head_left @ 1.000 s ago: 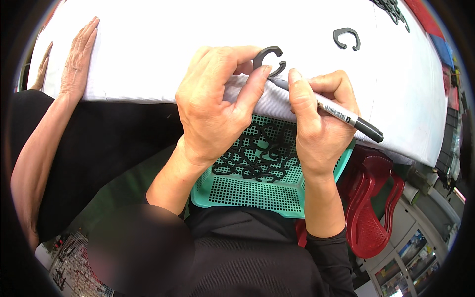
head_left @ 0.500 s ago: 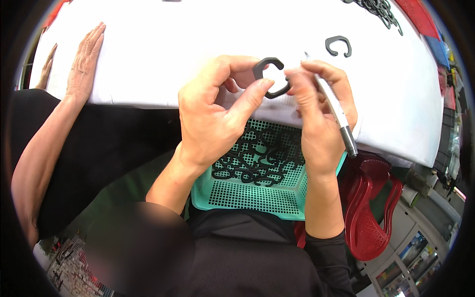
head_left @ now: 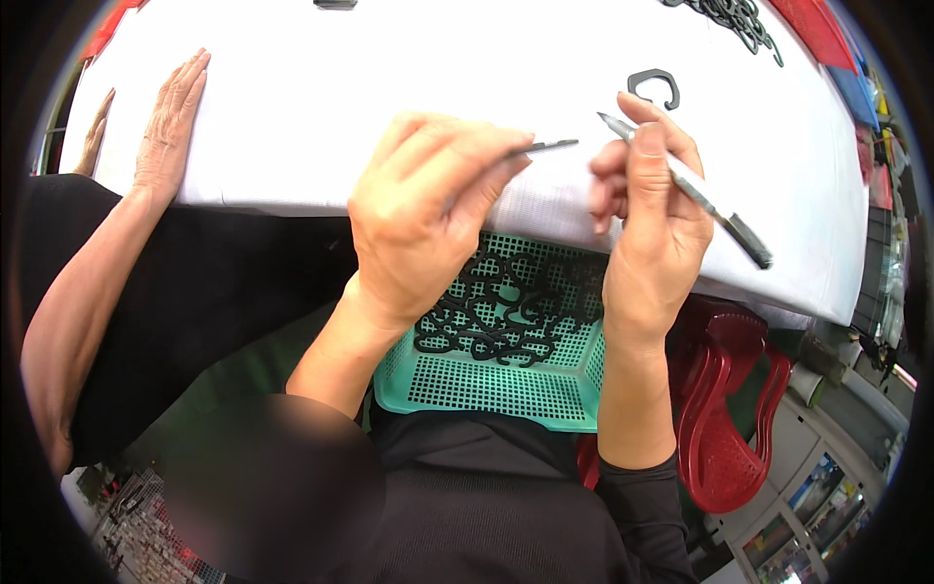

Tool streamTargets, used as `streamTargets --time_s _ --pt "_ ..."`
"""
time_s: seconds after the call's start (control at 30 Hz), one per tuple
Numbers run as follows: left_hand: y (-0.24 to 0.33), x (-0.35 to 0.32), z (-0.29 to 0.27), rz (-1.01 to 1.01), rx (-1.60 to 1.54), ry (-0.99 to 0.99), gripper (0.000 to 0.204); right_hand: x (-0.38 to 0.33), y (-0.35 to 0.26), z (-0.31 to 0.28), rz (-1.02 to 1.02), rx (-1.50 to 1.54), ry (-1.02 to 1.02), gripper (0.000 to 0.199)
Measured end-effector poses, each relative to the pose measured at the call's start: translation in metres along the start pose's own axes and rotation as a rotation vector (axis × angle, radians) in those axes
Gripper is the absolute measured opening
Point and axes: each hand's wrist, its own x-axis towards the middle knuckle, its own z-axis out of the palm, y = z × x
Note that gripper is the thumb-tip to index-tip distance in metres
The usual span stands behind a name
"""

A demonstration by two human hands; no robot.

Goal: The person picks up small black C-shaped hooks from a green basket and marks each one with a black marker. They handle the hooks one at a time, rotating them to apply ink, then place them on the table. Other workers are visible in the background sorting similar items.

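Thin flat black plastic piece (head_left: 547, 147), seen edge-on, pinched between thumb and fingertips of left hand (head_left: 420, 219), held up over near edge of white cloth-covered table (head_left: 389, 88); exact shape not readable from this angle. Right hand (head_left: 654, 219) closed around slim grey pen-like tool with dark cap (head_left: 686, 185), tip pointed up-left, near but apart from the piece. Below hands, teal perforated plastic basket (head_left: 506, 380) on lap, holding tangle of similar black hook-shaped pieces (head_left: 496, 307). One black C-shaped hook (head_left: 654, 86) lying alone on cloth beyond right hand; heap of more black pieces (head_left: 730, 15) at far table edge. Another person's hand (head_left: 170, 122) flat on cloth at left, fingers together, well apart. Red plastic stool (head_left: 725, 409) at right. Judged best handling: piece kept pinched firm near one end so free end stayed clear for the tool, turned flat toward eyes before tool touched it, tool tip brought in slow with wrist steadied on table edge, all kept over basket so a dropped piece landed inside.
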Motion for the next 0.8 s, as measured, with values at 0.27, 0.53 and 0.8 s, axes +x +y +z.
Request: streamTargets --time_s 0.27,0.53,0.8 --pt "0.006 -0.006 0.002 -0.361 -0.117 0.032 0.012 -0.012 0.012 -0.001 -0.066 -0.146 -0.021 0.013" --pt "0.005 -0.006 0.003 -0.35 -0.117 0.033 0.01 -0.014 0.027 0.001 -0.147 -0.219 -0.07 0.011" --pt "0.004 -0.006 0.005 -0.359 -0.135 0.041 0.01 -0.013 0.028 0.004 -0.152 -0.23 -0.055 0.012"
